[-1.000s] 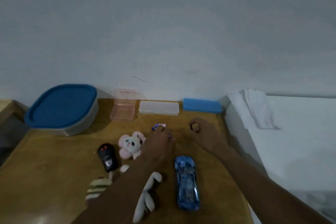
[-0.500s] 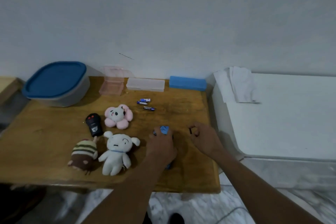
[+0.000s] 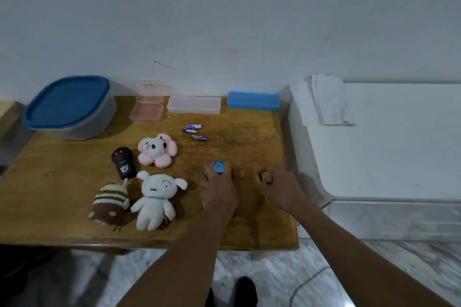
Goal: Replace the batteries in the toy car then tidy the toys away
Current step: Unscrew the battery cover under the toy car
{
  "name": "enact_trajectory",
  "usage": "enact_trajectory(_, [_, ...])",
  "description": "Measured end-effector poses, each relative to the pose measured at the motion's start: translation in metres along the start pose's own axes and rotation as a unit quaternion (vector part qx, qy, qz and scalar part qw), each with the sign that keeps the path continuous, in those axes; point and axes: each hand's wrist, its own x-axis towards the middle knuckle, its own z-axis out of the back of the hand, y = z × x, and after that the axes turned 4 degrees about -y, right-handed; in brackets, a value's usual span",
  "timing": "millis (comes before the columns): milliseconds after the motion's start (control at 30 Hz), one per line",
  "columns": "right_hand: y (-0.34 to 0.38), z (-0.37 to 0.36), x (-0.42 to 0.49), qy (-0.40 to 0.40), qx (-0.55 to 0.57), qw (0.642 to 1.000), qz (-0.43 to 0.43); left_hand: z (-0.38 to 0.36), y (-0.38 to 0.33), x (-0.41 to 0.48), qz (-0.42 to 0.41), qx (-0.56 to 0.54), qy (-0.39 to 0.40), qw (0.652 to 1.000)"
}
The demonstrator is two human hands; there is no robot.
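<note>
My left hand (image 3: 219,193) is closed over the blue toy car (image 3: 217,167) on the wooden table (image 3: 57,182); only the car's front end shows past my fingers. To its right, my right hand (image 3: 280,188) pinches a small black piece (image 3: 261,177), just above the table. Three loose batteries (image 3: 195,131) lie farther back, beyond both hands. A black remote (image 3: 123,163) lies left of the car, beside three plush toys: pink (image 3: 157,149), white (image 3: 156,200) and striped brown (image 3: 109,203).
A grey tub with a blue lid (image 3: 68,107) stands at the back left. Along the wall sit an open pink case (image 3: 147,104), a clear case (image 3: 194,105) and a blue case (image 3: 253,101). A white appliance (image 3: 386,144) with a folded cloth (image 3: 324,102) adjoins the table's right edge.
My left hand left the batteries on the table, came back toward me and closed over the blue car. My right hand drew nearer too, still pinching the black piece. The view pulled back.
</note>
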Motion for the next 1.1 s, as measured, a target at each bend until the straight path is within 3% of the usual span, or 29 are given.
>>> enact_trajectory(267, [-0.002, 0.000, -0.003, 0.007, 0.006, 1.000, -0.010, 0.003, 0.011, 0.004, -0.004, -0.067, 0.002, 0.998])
enact_trajectory(467, [0.003, -0.001, -0.002, 0.011, -0.002, 1.000, -0.010, 0.017, 0.028, 0.007, -0.014, -0.224, 0.007, 0.975])
enact_trajectory(633, [0.006, 0.002, 0.000, 0.007, -0.008, 1.000, -0.007, 0.028, 0.050, 0.004, -0.057, -0.486, -0.013, 0.872])
enact_trajectory(767, [0.014, 0.008, 0.002, 0.003, -0.023, 1.000, -0.003, 0.036, 0.063, -0.001, 0.024, -0.669, 0.048, 0.741])
enact_trajectory(900, [0.026, 0.014, 0.005, -0.001, -0.025, 1.000, 0.014, 0.043, 0.071, -0.006, 0.091, -0.759, 0.156, 0.626])
enact_trajectory(1100, [0.062, 0.024, 0.014, -0.070, 0.010, 0.995, 0.063, 0.057, 0.074, -0.009, 0.057, -0.770, 0.195, 0.605])
